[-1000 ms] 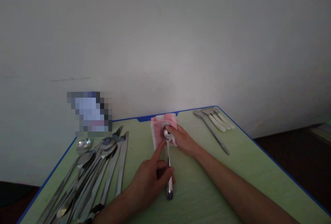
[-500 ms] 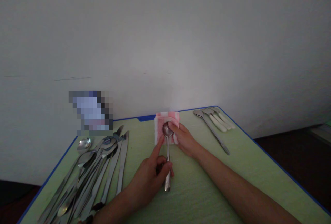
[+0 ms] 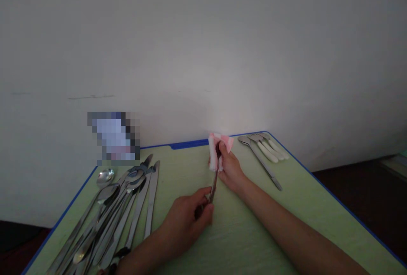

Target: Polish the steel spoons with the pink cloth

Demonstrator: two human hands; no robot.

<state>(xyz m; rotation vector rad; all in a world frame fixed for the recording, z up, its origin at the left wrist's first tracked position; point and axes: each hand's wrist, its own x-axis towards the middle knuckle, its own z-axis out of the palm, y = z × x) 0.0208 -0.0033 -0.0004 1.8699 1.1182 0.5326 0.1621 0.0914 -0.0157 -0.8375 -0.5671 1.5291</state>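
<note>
My left hand (image 3: 187, 215) is closed round the handle of a metal spoon (image 3: 214, 184) at the middle of the green table (image 3: 286, 207). The spoon runs up and away from me, and its bowl is wrapped in a pink and white cloth (image 3: 219, 150). My right hand (image 3: 230, 169) is closed on that cloth, pinching it round the spoon's bowl a little above the table, close to the far edge.
A pile of several knives and spoons (image 3: 111, 211) lies at the left of the table. A few forks and a spoon with pale handles (image 3: 265, 150) lie at the far right corner. A blurred object (image 3: 112, 137) stands by the wall at the back left.
The cloth lay flat under the spoon's bowl before; now it is folded round the bowl and lifted. The spoon has turned on edge and my left forefinger has left it.
</note>
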